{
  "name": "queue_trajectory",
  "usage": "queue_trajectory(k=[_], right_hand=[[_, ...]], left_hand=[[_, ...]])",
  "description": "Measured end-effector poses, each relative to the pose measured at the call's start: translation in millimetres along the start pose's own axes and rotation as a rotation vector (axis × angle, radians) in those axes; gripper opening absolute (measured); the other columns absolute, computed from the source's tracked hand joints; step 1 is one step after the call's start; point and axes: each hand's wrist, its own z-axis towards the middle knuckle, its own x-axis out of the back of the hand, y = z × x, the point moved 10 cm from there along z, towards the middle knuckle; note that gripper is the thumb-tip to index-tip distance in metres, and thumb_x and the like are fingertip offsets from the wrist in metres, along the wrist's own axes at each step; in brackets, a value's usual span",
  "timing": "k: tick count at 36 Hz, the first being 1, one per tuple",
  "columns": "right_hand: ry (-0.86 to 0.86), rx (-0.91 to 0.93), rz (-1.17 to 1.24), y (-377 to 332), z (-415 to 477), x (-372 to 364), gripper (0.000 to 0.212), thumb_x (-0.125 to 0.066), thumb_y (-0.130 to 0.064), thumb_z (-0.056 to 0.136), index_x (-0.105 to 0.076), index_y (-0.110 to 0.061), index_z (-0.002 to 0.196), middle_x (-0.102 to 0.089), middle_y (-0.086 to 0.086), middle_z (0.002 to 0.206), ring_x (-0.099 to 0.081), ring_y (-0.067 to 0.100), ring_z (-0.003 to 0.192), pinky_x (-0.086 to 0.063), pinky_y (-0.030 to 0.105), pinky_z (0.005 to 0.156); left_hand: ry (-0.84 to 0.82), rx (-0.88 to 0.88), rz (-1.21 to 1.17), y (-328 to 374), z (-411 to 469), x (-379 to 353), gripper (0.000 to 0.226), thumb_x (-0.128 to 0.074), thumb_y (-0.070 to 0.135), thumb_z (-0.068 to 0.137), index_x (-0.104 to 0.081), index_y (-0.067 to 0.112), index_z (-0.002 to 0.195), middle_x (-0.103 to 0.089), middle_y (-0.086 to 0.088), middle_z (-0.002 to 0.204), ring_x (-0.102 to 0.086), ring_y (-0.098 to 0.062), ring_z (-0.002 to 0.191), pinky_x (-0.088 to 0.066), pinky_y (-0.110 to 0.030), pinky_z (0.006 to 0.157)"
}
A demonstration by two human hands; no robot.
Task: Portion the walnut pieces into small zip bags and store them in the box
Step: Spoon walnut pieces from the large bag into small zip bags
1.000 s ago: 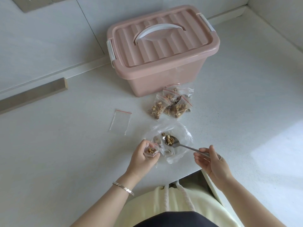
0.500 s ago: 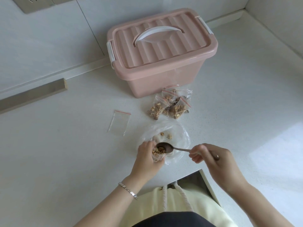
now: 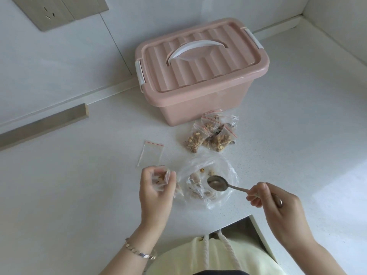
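Wood strip (image 3: 43, 124) is lying flat on the white counter (image 3: 79, 195) at the far left, below a wall socket (image 3: 53, 10). An empty zip bag (image 3: 152, 154) with a red seal line is lying at twelve o'clock from the left hand (image 3: 155, 193), just beyond it. That hand is curling its fingers round a small zip bag (image 3: 160, 178), gripping it with the mouth facing up; a few walnut pieces (image 3: 160, 178) are showing inside. A silver bracelet (image 3: 139, 253) is sitting on the left wrist.

At three o'clock from the left hand, just beside it, a large clear bag (image 3: 228, 175) is lying open on the counter, holding loose walnut bits. The bowl of a metal spoon (image 3: 218, 183) is hovering over this bag and is looking empty. At twelve o'clock from the clear bag, a cluster of filled zip bags (image 3: 212, 135) is resting on the counter, just in front of the pink box (image 3: 200, 70), whose ribbed lid with a white handle is sitting closed.

At four o'clock from the clear bag, the right hand (image 3: 278, 205) is pinching the spoon's handle, fingers curled round it.
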Motion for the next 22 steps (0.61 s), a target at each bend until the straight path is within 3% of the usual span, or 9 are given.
queue_trajectory(k=[2, 4, 6, 8, 12, 18, 20, 22], right_hand=[[0.0, -0.027, -0.027, 5.5, 0.7, -1.5, 0.062, -0.029, -0.084, 0.071, -0.063, -0.033, 0.071, -0.067, -0.008, 0.07, -0.061, 0.008, 0.063, -0.047, 0.017, 0.059], [-0.005, -0.046, -0.046, 8.1, 1.6, -3.0, 0.06, -0.03, -0.083, 0.071, -0.061, -0.032, 0.07, -0.066, -0.007, 0.07, -0.061, 0.008, 0.063, -0.047, 0.02, 0.06], [-0.009, -0.054, -0.069, 7.4, 2.4, -4.7, 0.05, -0.033, -0.073, 0.075, -0.059, -0.03, 0.067, -0.066, -0.007, 0.069, -0.061, 0.007, 0.063, -0.047, 0.023, 0.06], [-0.016, -0.045, -0.094, 6.2, 2.8, -6.0, 0.044, -0.032, -0.065, 0.076, -0.057, -0.03, 0.065, -0.063, -0.006, 0.066, -0.06, 0.006, 0.063, -0.046, 0.026, 0.059], [-0.024, 0.002, -0.15, 2.8, 3.1, -8.1, 0.059, -0.025, -0.08, 0.076, -0.054, -0.03, 0.066, -0.06, -0.005, 0.061, -0.058, 0.012, 0.058, -0.046, 0.034, 0.057], [-0.035, 0.107, -0.216, -10.0, 1.3, -10.1, 0.051, -0.018, -0.077, 0.08, -0.05, -0.039, 0.069, -0.058, -0.011, 0.072, -0.055, 0.01, 0.061, -0.042, 0.026, 0.056], [-0.024, 0.175, -0.229, -21.0, 2.5, -6.1, 0.046, -0.02, -0.071, 0.085, -0.049, -0.04, 0.07, -0.054, -0.013, 0.072, -0.05, 0.007, 0.057, -0.039, 0.021, 0.053], [-0.002, 0.257, -0.248, -35.9, 4.6, 0.4, 0.045, -0.021, -0.065, 0.09, -0.047, -0.035, 0.07, -0.049, -0.011, 0.072, -0.042, 0.003, 0.053, -0.033, 0.016, 0.05]], left_hand=[[0.011, 0.018, 0.012, 7.9, 18.3, 1.0, 0.024, -0.065, 0.007, 0.082, -0.046, 0.022, 0.082, -0.054, 0.005, 0.078, -0.059, -0.005, 0.058, -0.045, -0.015, 0.056], [-0.047, 0.05, 0.16, 1.6, 39.2, -7.8, 0.027, -0.067, 0.019, 0.081, -0.043, 0.03, 0.081, -0.056, 0.006, 0.077, -0.059, -0.02, 0.063, -0.048, -0.031, 0.066], [-0.132, 0.1, 0.287, -14.9, 58.0, -23.2, 0.024, -0.066, 0.03, 0.08, -0.042, 0.03, 0.085, -0.059, 0.003, 0.076, -0.057, -0.027, 0.062, -0.05, -0.039, 0.07], [-0.203, 0.087, 0.404, -25.0, 73.8, -44.1, 0.028, -0.064, 0.035, 0.08, -0.044, 0.021, 0.093, -0.062, -0.003, 0.081, -0.06, -0.028, 0.072, -0.05, -0.039, 0.074], [-0.261, -0.021, 0.634, -29.7, 98.6, -84.2, 0.041, -0.066, 0.034, 0.08, -0.047, 0.005, 0.102, -0.057, -0.012, 0.104, -0.053, -0.028, 0.103, -0.045, -0.041, 0.085], [-0.415, -0.032, 0.732, -42.1, 100.1, -122.2, 0.069, -0.07, 0.038, 0.076, -0.035, 0.005, 0.126, -0.041, -0.015, 0.123, -0.037, -0.031, 0.118, -0.036, -0.035, 0.097], [-0.385, -0.068, 0.734, -33.1, 93.0, -120.7, 0.078, -0.069, 0.039, 0.077, -0.028, 0.005, 0.134, -0.034, -0.013, 0.131, -0.03, -0.03, 0.123, -0.029, -0.035, 0.102], [-0.317, -0.168, 0.657, -13.8, 80.2, -113.3, 0.07, -0.068, 0.033, 0.079, -0.032, 0.005, 0.132, -0.035, -0.011, 0.129, -0.03, -0.026, 0.121, -0.027, -0.033, 0.103]])
